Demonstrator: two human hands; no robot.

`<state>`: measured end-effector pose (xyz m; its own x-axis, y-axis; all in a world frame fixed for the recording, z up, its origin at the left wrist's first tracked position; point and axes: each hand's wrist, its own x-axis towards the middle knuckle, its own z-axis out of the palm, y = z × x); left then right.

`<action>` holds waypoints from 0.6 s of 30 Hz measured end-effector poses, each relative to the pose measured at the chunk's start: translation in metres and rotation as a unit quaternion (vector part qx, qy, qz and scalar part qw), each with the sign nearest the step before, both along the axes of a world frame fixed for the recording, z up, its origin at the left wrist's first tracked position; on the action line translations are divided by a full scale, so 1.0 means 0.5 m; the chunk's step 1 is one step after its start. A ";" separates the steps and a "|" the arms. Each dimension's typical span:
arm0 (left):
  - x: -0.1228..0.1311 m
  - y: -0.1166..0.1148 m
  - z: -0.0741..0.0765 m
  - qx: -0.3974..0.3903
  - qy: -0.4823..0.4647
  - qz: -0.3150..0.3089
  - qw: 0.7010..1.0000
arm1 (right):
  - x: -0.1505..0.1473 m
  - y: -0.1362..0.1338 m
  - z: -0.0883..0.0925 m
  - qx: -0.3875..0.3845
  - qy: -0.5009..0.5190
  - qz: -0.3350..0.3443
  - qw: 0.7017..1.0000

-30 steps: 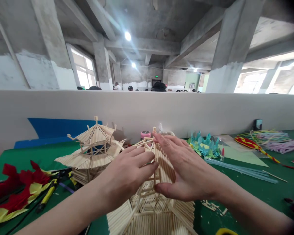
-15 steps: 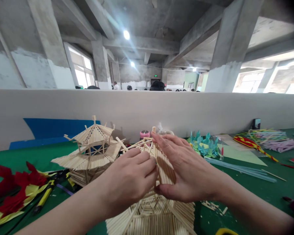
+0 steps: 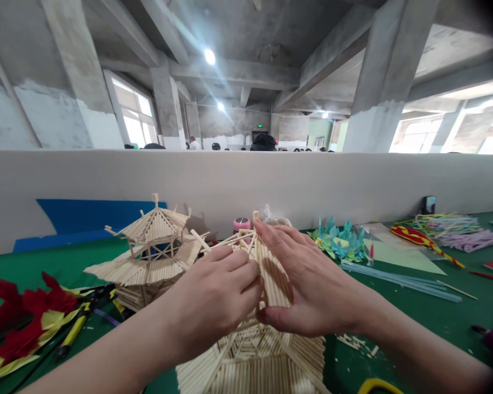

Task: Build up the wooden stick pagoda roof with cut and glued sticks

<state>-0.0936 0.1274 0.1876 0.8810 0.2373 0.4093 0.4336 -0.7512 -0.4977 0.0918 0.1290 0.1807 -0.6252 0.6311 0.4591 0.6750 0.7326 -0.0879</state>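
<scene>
A model pagoda (image 3: pixel 252 366) made of thin wooden sticks stands in front of me, its upper roof partly covered by both hands. My left hand (image 3: pixel 225 298) is closed at the roof's left side, fingers curled in; whatever they pinch is hidden. My right hand (image 3: pixel 312 279) spans the slanted stick roof panel (image 3: pixel 276 282), fingertips near the top post and thumb at the lower edge, holding it. Loose-ended sticks (image 3: pixel 234 238) form an open frame behind the left knuckles.
A second stick pagoda (image 3: pixel 152 268) stands at the left, near red and yellow crepe paper (image 3: pixel 28 317) and a yellow-handled tool (image 3: pixel 74 331). Blue-green paper leaves (image 3: pixel 340 241), clear glue sticks (image 3: pixel 402 282) and stick scraps (image 3: pixel 355 343) lie to the right. A white partition (image 3: pixel 246 180) rises behind.
The view has shifted very slightly. Both hands stay in nearly the same place on the model, with no clear change in grip.
</scene>
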 end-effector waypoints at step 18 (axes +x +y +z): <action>0.005 0.009 -0.002 -0.022 -0.022 -0.013 0.999 | 0.017 -0.010 -0.026 -0.011 0.028 0.014 0.999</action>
